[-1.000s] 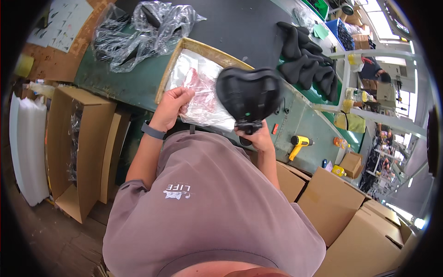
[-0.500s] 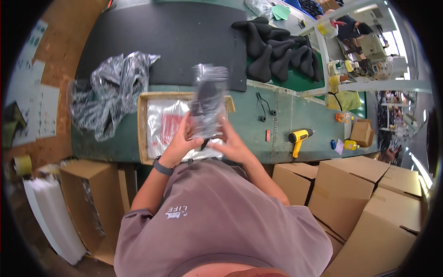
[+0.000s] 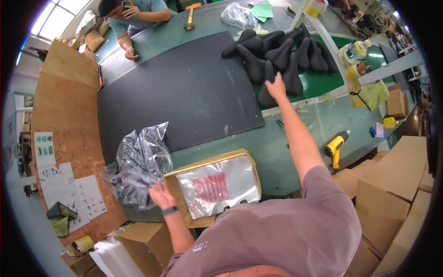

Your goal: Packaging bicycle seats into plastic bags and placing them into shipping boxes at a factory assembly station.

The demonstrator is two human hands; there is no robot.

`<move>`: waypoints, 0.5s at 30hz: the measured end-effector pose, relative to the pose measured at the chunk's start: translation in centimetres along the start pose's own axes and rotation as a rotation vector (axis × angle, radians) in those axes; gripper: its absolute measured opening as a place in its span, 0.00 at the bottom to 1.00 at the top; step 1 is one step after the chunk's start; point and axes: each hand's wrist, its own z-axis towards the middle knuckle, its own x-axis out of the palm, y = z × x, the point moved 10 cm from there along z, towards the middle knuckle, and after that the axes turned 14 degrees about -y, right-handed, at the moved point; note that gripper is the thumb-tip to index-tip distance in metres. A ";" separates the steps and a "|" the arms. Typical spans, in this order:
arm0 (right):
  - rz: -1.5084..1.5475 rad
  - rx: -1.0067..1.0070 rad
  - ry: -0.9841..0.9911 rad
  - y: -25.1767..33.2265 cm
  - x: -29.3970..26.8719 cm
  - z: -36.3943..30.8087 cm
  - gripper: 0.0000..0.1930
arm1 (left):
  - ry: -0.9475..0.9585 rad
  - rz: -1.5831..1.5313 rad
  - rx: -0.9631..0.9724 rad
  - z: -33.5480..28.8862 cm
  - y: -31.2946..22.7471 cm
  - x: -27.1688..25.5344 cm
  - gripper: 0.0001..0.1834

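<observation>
My right hand (image 3: 276, 87) reaches far out with its fingers closed around the nose of a black bicycle saddle (image 3: 266, 96), at the near edge of a heap of similar saddles (image 3: 279, 52). My left hand (image 3: 161, 196) is open, palm up and fingers loosely spread. It is beside a pile of crumpled clear plastic bags (image 3: 144, 154) with dark contents that I cannot make out. Right of that hand stands an open cardboard box (image 3: 251, 157), close to my body. Inside it lie clear plastic bags (image 3: 243, 177) with red print.
A black mat (image 3: 180, 87) covers much of the green bench. A yellow heat gun (image 3: 335, 148) lies at right, near cardboard cartons (image 3: 392, 171). Across the bench are a person (image 3: 143, 14) and a hammer (image 3: 189, 19). A white metal frame (image 3: 392, 68) rises at right.
Both hands held a plastic-bagged dark item over the box; now neither does. My right hand has gone out to the saddles and my left toward the bag pile. The view has turned.
</observation>
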 end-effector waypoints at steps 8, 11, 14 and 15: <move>-0.293 0.141 0.144 -1.4 5.7 4.1 0.61 | 0.771 0.393 0.435 -24.9 -2.6 12.2 0.22; -0.219 -0.166 0.181 1.2 2.4 3.2 0.53 | 1.083 0.358 0.713 -35.2 -7.3 15.6 0.18; -0.152 -0.408 0.037 9.4 -6.4 -3.8 0.34 | 1.406 0.181 1.008 -45.8 -14.5 16.3 0.17; -0.153 -0.366 -0.025 9.7 -10.5 -6.1 0.31 | 1.494 0.133 1.105 -49.6 -17.2 16.4 0.17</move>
